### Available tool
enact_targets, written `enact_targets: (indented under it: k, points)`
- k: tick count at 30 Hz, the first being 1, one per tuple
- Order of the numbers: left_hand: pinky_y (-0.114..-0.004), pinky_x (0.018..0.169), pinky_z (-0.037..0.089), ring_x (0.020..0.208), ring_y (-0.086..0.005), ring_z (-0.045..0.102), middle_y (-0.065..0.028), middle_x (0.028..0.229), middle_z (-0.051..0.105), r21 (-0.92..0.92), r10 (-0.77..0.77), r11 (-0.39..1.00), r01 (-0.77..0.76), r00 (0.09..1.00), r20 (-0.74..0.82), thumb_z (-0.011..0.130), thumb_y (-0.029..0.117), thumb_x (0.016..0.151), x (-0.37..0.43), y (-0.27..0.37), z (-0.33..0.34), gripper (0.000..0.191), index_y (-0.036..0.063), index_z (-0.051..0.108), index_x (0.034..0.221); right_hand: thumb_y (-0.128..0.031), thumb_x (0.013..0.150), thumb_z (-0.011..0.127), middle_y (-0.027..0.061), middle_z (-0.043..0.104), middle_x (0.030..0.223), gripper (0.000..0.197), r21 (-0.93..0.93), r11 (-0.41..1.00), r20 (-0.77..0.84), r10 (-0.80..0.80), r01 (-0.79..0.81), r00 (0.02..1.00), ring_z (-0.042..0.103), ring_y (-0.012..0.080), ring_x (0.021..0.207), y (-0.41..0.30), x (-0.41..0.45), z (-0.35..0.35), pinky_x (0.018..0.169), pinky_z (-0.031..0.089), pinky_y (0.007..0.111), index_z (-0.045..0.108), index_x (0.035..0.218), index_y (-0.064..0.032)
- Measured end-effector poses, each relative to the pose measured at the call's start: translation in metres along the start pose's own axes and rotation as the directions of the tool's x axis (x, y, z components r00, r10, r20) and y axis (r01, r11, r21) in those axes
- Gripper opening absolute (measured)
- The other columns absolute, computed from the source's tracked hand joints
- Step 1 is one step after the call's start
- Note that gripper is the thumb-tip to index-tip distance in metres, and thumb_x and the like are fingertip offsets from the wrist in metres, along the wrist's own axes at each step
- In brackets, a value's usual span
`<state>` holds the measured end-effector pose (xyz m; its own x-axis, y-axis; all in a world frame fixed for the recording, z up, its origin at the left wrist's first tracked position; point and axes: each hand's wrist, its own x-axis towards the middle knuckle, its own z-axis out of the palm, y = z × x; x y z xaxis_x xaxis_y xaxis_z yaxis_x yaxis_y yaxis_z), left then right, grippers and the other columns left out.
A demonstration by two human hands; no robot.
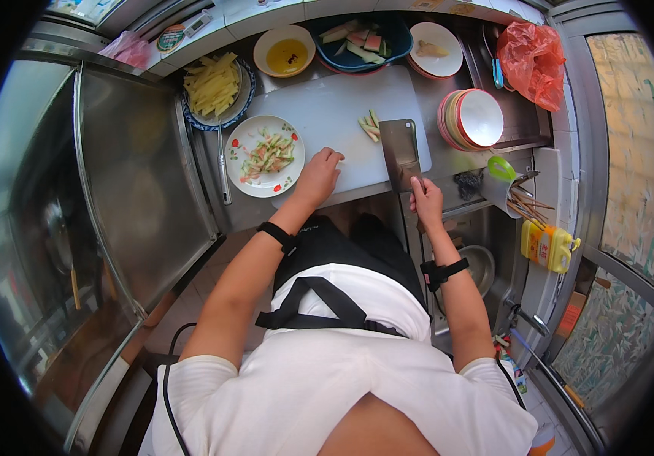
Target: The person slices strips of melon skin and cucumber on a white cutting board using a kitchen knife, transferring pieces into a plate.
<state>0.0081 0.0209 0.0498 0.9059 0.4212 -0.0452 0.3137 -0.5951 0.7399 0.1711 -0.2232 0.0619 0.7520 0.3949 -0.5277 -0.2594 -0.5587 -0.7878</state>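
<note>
My right hand grips the handle of a cleaver, whose broad blade lies over the right part of a white cutting board. Just left of the blade is a small pile of cut green-and-white strips, which look like melon rind. My left hand is at the board's front left, fingers bent and apart, with nothing seen in it. Beside it stands a flower-patterned plate that holds a heap of thin pink, white and green pieces.
Behind the board are a bowl of yellow liquid, a blue-green basin of rind chunks and a plate with a pale piece. Yellow strips fill a bowl at left. Stacked bowls, a chopstick holder and a sink are at right.
</note>
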Motion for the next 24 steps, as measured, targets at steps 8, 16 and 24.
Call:
enact_targets:
  k: [8, 16, 24]
  points:
    - [-0.045, 0.091, 0.052, 0.107, -0.0353, 0.059, -0.0106, 0.113, 0.062, 0.142, 0.214, 0.97, -0.199, 0.972, -0.095, 0.07, 0.002, 0.08, 0.105, -0.008, 0.049, 0.031, 0.0082, 0.065, 0.109, -0.023, 0.102, 0.064, -0.0015, 0.053, 0.061, 0.025, 0.061, 0.997, -0.13, -0.044, 0.052, 0.991, 0.049, 0.0062, 0.047, -0.004, -0.004, -0.012, 0.042, 0.037, 0.024, 0.057, 0.084, -0.0077]
    - [-0.043, 0.082, 0.051, 0.098, -0.0303, 0.06, -0.0055, 0.097, 0.064, 0.273, 0.342, 0.898, -0.346, 0.938, 0.066, 0.071, 0.009, 0.079, 0.113, -0.012, 0.044, 0.015, 0.0104, 0.067, 0.094, -0.024, 0.101, 0.066, -0.0012, 0.054, 0.06, 0.029, -0.012, 0.998, -0.165, -0.068, 0.067, 0.984, 0.049, 0.0063, 0.047, 0.008, -0.023, -0.016, 0.043, 0.037, 0.025, 0.056, 0.08, -0.0067]
    - [-0.041, 0.085, 0.052, 0.099, -0.0305, 0.061, -0.0074, 0.104, 0.064, 0.244, 0.414, 0.867, -0.435, 0.901, 0.133, 0.061, 0.005, 0.083, 0.046, -0.024, 0.031, 0.017, 0.0062, 0.066, 0.1, -0.024, 0.097, 0.067, 0.0142, 0.067, 0.073, 0.017, -0.496, 0.83, -0.141, -0.366, 0.254, 0.92, 0.065, 0.0326, 0.064, 0.005, -0.038, -0.009, 0.059, 0.05, 0.041, 0.067, 0.095, -0.0071]
